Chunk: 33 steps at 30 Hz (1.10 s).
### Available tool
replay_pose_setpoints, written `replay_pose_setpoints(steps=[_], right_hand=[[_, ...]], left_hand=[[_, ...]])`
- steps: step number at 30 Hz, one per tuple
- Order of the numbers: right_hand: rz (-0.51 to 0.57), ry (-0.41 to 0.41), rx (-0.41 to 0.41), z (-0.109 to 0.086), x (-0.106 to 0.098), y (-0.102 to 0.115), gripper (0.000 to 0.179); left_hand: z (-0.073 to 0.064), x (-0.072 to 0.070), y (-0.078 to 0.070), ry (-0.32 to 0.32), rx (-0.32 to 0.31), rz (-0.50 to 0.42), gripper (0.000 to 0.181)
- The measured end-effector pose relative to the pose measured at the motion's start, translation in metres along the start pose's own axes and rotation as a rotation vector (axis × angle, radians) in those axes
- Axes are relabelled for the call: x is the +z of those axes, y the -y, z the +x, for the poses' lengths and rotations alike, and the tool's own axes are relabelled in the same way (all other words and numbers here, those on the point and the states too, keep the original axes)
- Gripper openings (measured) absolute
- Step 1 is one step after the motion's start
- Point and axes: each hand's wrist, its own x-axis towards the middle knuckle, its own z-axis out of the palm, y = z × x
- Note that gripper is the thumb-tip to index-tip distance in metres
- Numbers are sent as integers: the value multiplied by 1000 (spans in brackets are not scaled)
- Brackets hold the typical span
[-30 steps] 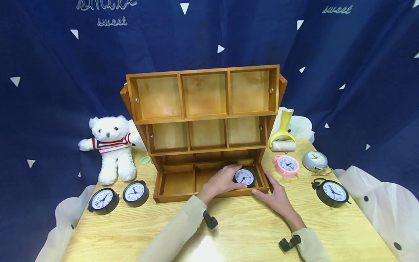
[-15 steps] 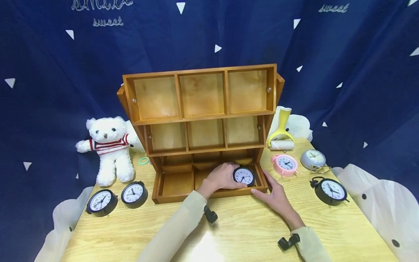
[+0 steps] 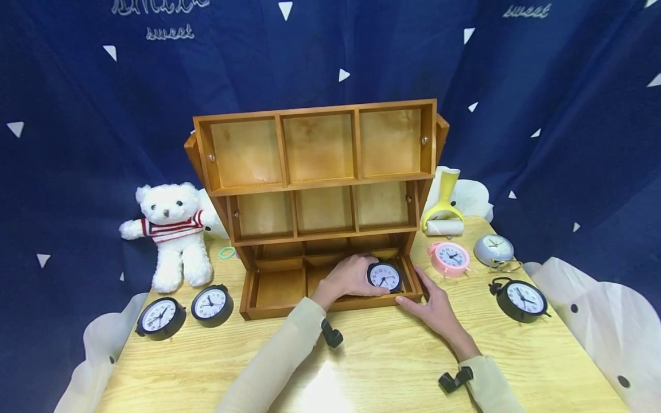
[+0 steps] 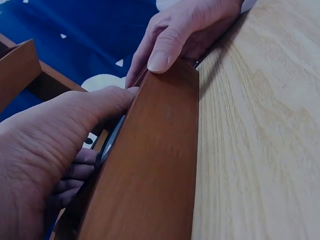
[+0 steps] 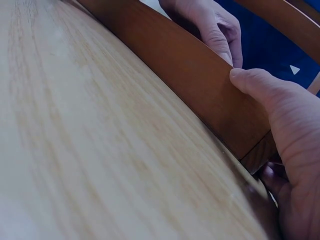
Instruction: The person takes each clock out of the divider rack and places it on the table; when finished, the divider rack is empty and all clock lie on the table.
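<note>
My left hand (image 3: 350, 279) grips a round black alarm clock (image 3: 384, 277) with a white dial, its thumb along the front and its fingers behind. The clock lies face up and tilted at the right end of the bottom tier of a wooden tiered organizer (image 3: 276, 312). At that tier's front right corner, my right hand (image 3: 438, 310) holds the frame, thumb on the front board and fingers along the side. In the left wrist view, the front board (image 4: 145, 165) hides most of the clock. The right wrist view shows the right thumb (image 5: 250, 80) on the board's top edge.
Two black alarm clocks, one outer (image 3: 161, 319) and one inner (image 3: 212, 305), and a white teddy bear (image 3: 175, 235) are on the left. Right of the organizer are pink (image 3: 450, 258), grey (image 3: 494, 250) and black (image 3: 520, 300) clocks, plus a yellow-handled lint roller (image 3: 445, 206).
The head view has shifted slightly, moving everything a little left in the picture. Both hands keep their places on the clock and the organizer's corner.
</note>
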Motion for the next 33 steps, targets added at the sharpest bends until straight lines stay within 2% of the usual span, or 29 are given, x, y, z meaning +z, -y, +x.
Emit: replay_pose_setpoints(steps=[5, 22, 33], right_hand=[[8, 4, 5, -1, 0, 2, 97], [-1, -5, 3, -1, 0, 0, 97], [22, -2, -1, -1, 0, 0, 95]], left_hand=[[1, -1, 1, -7, 14, -19, 65], [2, -1, 6, -15, -7, -101, 74], [4, 4, 13, -87, 47, -151, 65]])
